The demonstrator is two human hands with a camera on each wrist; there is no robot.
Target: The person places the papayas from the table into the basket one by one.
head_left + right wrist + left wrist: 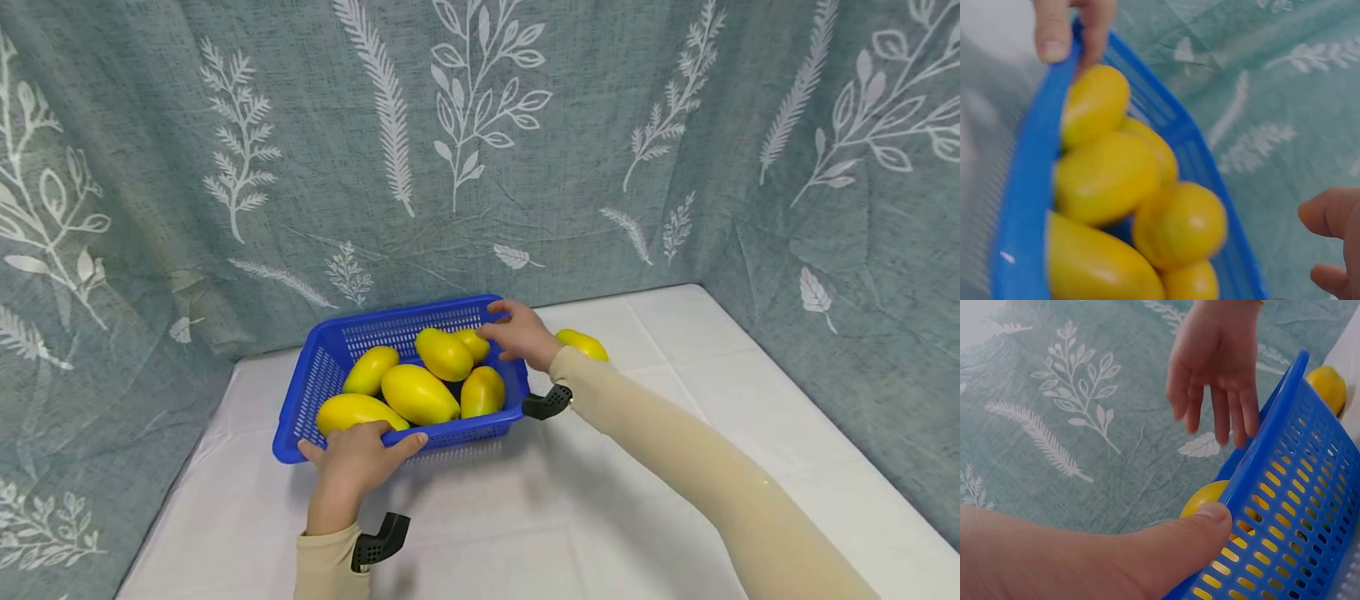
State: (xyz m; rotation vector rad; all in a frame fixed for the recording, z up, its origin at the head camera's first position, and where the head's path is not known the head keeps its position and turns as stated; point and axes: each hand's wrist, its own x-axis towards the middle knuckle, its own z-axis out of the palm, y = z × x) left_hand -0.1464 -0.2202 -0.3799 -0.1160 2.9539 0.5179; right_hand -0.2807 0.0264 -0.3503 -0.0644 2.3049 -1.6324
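Observation:
Several yellow mangoes (420, 394) lie in a blue plastic basket (480, 423) with slotted walls. My left hand (356, 458) grips the basket's near rim; in the right wrist view, its thumb (1054, 40) is outside and its fingers reach inside. My right hand (528, 337) hovers above the basket's right end, fingers apart and loosely bent, palm bare in the left wrist view. Another mango (585, 343) lies on the table just past the right wrist, outside the basket.
A white cloth (465, 533) covers the table under the basket. Grey-green curtains (300, 167) with white leaf prints hang behind it and at both sides. Each wrist wears a black strap mount (547, 402).

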